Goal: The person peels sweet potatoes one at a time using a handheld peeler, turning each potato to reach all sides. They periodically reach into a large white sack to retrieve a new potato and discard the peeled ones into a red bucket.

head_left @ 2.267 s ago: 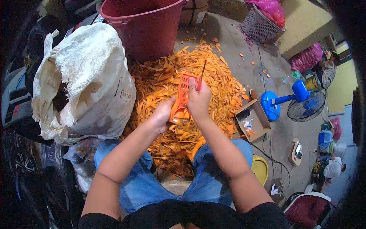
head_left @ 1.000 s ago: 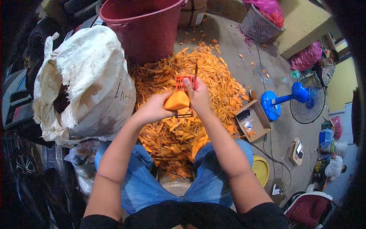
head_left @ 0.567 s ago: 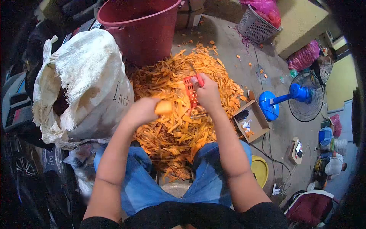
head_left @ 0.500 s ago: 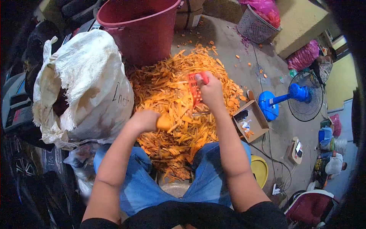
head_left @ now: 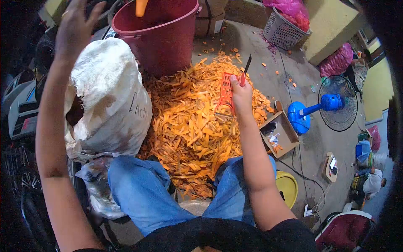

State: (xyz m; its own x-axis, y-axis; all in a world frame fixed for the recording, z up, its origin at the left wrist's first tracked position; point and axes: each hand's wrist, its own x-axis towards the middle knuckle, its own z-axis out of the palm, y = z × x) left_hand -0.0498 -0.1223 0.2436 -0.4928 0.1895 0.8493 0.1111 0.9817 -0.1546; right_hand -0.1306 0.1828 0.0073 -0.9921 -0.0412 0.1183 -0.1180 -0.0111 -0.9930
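My left hand (head_left: 77, 31) is raised at the upper left, above the white sack (head_left: 111, 96), fingers spread and holding nothing. A peeled orange carrot (head_left: 141, 7) shows at the top edge, over the mouth of the red tub (head_left: 161, 46), apart from my hand. My right hand (head_left: 242, 95) is closed around a red peeler (head_left: 226, 90) with a slotted body and a metal blade at its lower end. A small knife (head_left: 247, 65) with a red handle is in the same grip, its dark blade pointing up. Beneath lies a large heap of orange peelings (head_left: 193, 126).
Right of the heap sit an open cardboard box (head_left: 287, 136), a blue fan (head_left: 300, 117) and a yellow lid (head_left: 287, 189). A grey basket (head_left: 283, 29) with pink bags stands at the back. Cables cross the floor. Another person (head_left: 371, 182) is far right.
My left hand has swung from the heap to the upper left and let go of the carrot. My right hand has shifted slightly right and down; the knife blade now shows above it.
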